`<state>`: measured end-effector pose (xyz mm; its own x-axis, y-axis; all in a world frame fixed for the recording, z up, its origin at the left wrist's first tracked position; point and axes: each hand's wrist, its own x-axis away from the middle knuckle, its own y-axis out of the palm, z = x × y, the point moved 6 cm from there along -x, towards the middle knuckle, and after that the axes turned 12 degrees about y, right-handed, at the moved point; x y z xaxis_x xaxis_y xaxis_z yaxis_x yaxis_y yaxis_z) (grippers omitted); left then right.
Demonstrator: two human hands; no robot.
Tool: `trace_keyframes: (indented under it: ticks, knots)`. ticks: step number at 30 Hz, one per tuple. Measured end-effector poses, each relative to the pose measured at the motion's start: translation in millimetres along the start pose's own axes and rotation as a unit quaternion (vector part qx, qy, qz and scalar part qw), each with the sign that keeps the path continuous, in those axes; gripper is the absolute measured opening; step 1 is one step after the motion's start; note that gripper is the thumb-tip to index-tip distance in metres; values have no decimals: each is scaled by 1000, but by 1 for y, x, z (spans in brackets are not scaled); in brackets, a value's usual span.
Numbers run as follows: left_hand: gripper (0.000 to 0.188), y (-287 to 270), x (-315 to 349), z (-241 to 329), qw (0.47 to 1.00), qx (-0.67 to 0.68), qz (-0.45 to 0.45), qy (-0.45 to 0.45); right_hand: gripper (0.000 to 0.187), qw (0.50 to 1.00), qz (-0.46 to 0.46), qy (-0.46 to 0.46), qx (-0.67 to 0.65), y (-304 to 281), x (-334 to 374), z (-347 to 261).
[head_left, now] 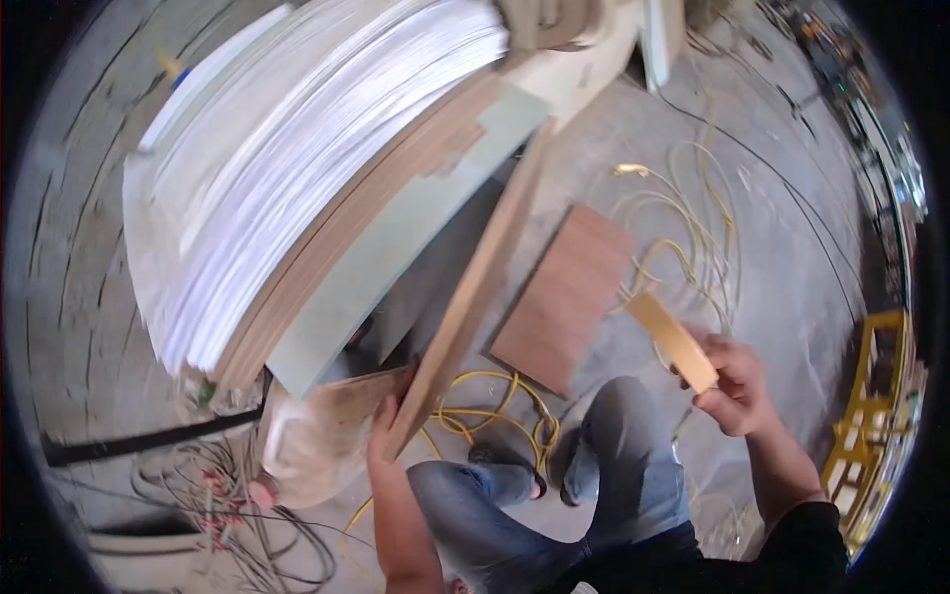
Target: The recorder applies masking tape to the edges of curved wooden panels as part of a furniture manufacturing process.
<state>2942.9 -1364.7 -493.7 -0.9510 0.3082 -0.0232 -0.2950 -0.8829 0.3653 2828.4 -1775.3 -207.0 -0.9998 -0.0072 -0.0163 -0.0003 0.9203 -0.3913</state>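
Observation:
My left hand (pixel 384 428) is closed round the near end of a long brown wooden board (pixel 475 282), which stands on edge and slants away from me. In my right hand (pixel 734 384), a flat yellow-orange strip (pixel 673 343) is pinched between thumb and fingers, held above the floor to the right of my knee. Whether it is wood or sandpaper I cannot tell. Between the two hands, farther off, a reddish-brown rectangular panel (pixel 566 297) lies apart from both.
Stacked white sheets (pixel 327 148) and a pale green sheet (pixel 396 252) fill the far left. Yellow hose (pixel 495 414) coils near my feet, with more hose beyond the panel. Tangled cables (pixel 237 495) lie at lower left. A yellow frame (pixel 871 416) stands at the right.

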Motion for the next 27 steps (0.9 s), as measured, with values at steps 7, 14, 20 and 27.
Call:
trace_keyframes:
  ticks: [7, 14, 20, 27]
  knots:
    - [25, -77, 204, -2, 936, 11, 279, -213, 19, 982, 74, 171, 10, -29, 121, -34]
    - [22, -24, 293, 115, 752, -26, 94, -652, 31, 890, 123, 438, -25, -67, 283, -115]
    - [20, 58, 87, 155, 711, -250, -163, -637, 45, 652, 373, 656, -72, -10, 504, -89]
    - [17, 228, 4, 161, 628, -421, -382, -531, 45, 325, 471, 790, -220, 239, 724, -184]
